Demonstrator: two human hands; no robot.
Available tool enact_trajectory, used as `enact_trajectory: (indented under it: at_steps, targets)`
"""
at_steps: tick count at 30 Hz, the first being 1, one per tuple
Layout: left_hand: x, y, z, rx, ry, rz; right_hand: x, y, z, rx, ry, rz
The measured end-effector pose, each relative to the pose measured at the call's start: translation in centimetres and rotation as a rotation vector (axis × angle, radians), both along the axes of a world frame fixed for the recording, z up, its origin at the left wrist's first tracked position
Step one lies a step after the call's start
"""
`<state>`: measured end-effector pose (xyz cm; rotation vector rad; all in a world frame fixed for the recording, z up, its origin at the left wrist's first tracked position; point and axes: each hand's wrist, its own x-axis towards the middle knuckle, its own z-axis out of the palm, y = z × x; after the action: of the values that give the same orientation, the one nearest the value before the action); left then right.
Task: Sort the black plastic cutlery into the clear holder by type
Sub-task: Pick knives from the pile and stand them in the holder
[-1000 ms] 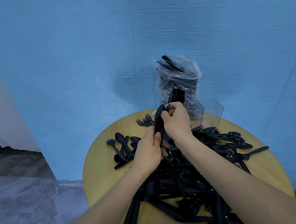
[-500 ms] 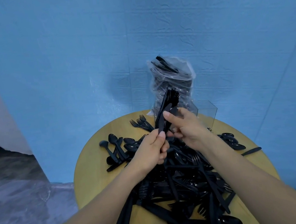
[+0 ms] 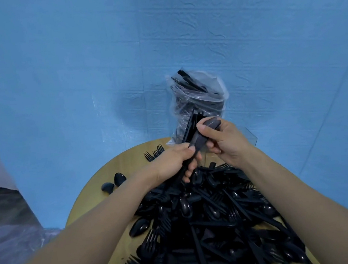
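**Over the round table: both hands on one bundle of cutlery**

Left hand (image 3: 173, 161) grips the lower end of a bundle of black utensils (image 3: 193, 133), fingers curled round it. Right hand (image 3: 225, 140) pinches a spoon (image 3: 208, 126) at the bundle's upper part, thumb on top. Clear holder (image 3: 251, 138) sits just behind the hands, mostly hidden. Loose cutlery pile (image 3: 212, 215) covers the wooden table (image 3: 100, 181). Bag of cutlery (image 3: 197, 97) stands against the blue wall (image 3: 155, 34).

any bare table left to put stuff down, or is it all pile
Bare wood shows on the table at the left, around the two loose spoons, and in a strip behind the left hand near the forks. The centre and right are crowded with the cutlery pile.
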<state>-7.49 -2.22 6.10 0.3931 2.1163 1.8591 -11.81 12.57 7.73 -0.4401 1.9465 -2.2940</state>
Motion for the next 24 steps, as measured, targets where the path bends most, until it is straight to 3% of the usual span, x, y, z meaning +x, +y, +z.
enact_trajectory:
  at_steps: [4,8,14,19,24]
  targets:
    - [-3.3,-0.6,0.2,-0.432,0.354,0.301,-3.1,0.1,1.1,0.016,0.085,-0.291]
    - [-6.2,-2.1,-2.2,-0.471,0.439,0.542,-5.5,0.8,1.2,-0.036,0.117,-0.452]
    - [-7.3,-2.0,-4.5,-0.699,0.624,0.395,-7.7,1.2,0.1,0.141,0.262,-0.661]
    - [-7.4,-2.1,-4.5,-0.764,0.703,0.381,-7.4,-0.5,-0.9,0.491,0.546,-0.58]
    - [-7.1,-2.5,-4.4,-0.793,0.716,0.324,-7.3,-1.9,-1.9,0.637,0.621,-0.587]
